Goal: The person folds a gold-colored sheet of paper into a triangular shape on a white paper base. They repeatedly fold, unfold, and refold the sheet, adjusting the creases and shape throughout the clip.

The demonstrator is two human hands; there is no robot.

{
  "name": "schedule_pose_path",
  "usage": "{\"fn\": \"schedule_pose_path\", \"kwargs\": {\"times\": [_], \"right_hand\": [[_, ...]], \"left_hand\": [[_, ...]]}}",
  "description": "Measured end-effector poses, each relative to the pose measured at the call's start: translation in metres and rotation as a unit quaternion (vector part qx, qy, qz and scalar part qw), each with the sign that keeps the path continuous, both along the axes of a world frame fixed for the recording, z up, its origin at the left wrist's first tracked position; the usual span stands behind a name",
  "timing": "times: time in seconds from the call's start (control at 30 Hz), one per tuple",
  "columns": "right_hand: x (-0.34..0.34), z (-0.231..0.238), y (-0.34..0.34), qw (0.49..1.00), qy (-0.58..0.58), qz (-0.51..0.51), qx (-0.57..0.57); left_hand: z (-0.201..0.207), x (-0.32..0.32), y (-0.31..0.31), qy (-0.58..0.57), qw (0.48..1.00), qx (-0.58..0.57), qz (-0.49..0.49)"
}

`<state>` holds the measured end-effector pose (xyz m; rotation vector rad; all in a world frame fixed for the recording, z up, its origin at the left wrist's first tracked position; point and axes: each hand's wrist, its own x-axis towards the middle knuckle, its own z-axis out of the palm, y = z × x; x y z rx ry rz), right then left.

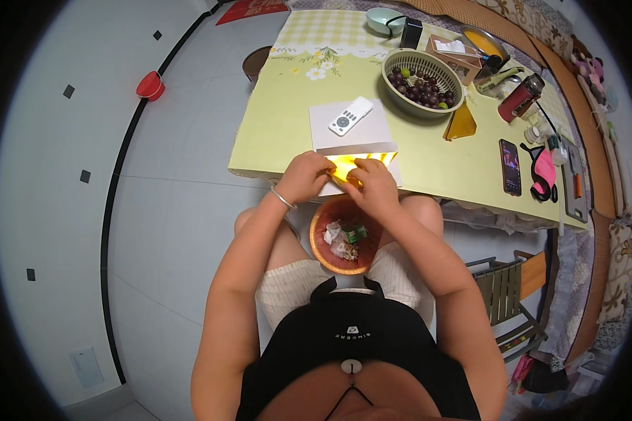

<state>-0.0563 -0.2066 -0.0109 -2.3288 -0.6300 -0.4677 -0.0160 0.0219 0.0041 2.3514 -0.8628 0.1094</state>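
Note:
At the near edge of the table, both my hands are on a shiny gold sheet of paper [344,165]. My left hand [306,175] pinches its left side with closed fingers, a bangle on that wrist. The fingers of my right hand [373,185] are bent and pressed onto the right part of the sheet. Beneath the sheet lies a pale flat board [321,125], and a white remote control [351,116] rests on it, beyond my hands. Part of the gold sheet is hidden by my fingers.
A colander of grapes [393,95] stands beyond the board, with a folded gold piece [461,124] beside it. To the right are a phone [510,167], a pink-and-black strapped item [543,172] and a red thermos [520,99]. Below the table edge, a bin [316,245] holds scraps.

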Motion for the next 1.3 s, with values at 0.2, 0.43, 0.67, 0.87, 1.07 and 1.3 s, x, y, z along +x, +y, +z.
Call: {"fn": "schedule_pose_path", "kwargs": {"times": [0.2, 0.43, 0.67, 0.87, 1.07, 1.3], "right_hand": [[-0.004, -0.012, 0.008, 0.999, -0.036, -0.019, 0.012], [-0.004, -0.008, 0.007, 1.0, -0.023, -0.007, 0.009], [-0.001, -0.013, 0.02, 0.998, -0.034, -0.056, 0.015], [0.005, -0.014, 0.029, 0.992, -0.024, -0.125, 0.024], [0.003, -0.012, 0.031, 0.99, -0.034, -0.137, -0.005], [0.005, -0.017, 0.032, 0.988, -0.044, -0.147, -0.014]], "left_hand": [[-0.002, 0.014, 0.021, 0.158, 0.985, -0.062, -0.028], [-0.006, 0.021, 0.026, 0.119, 0.987, -0.073, -0.076], [-0.005, 0.016, 0.014, 0.239, 0.96, -0.142, 0.039], [-0.016, 0.019, 0.008, 0.03, 0.988, -0.108, 0.102], [-0.024, 0.022, -0.005, -0.027, 0.988, -0.059, 0.14], [-0.027, 0.024, -0.011, -0.069, 0.985, -0.042, 0.155]]}}
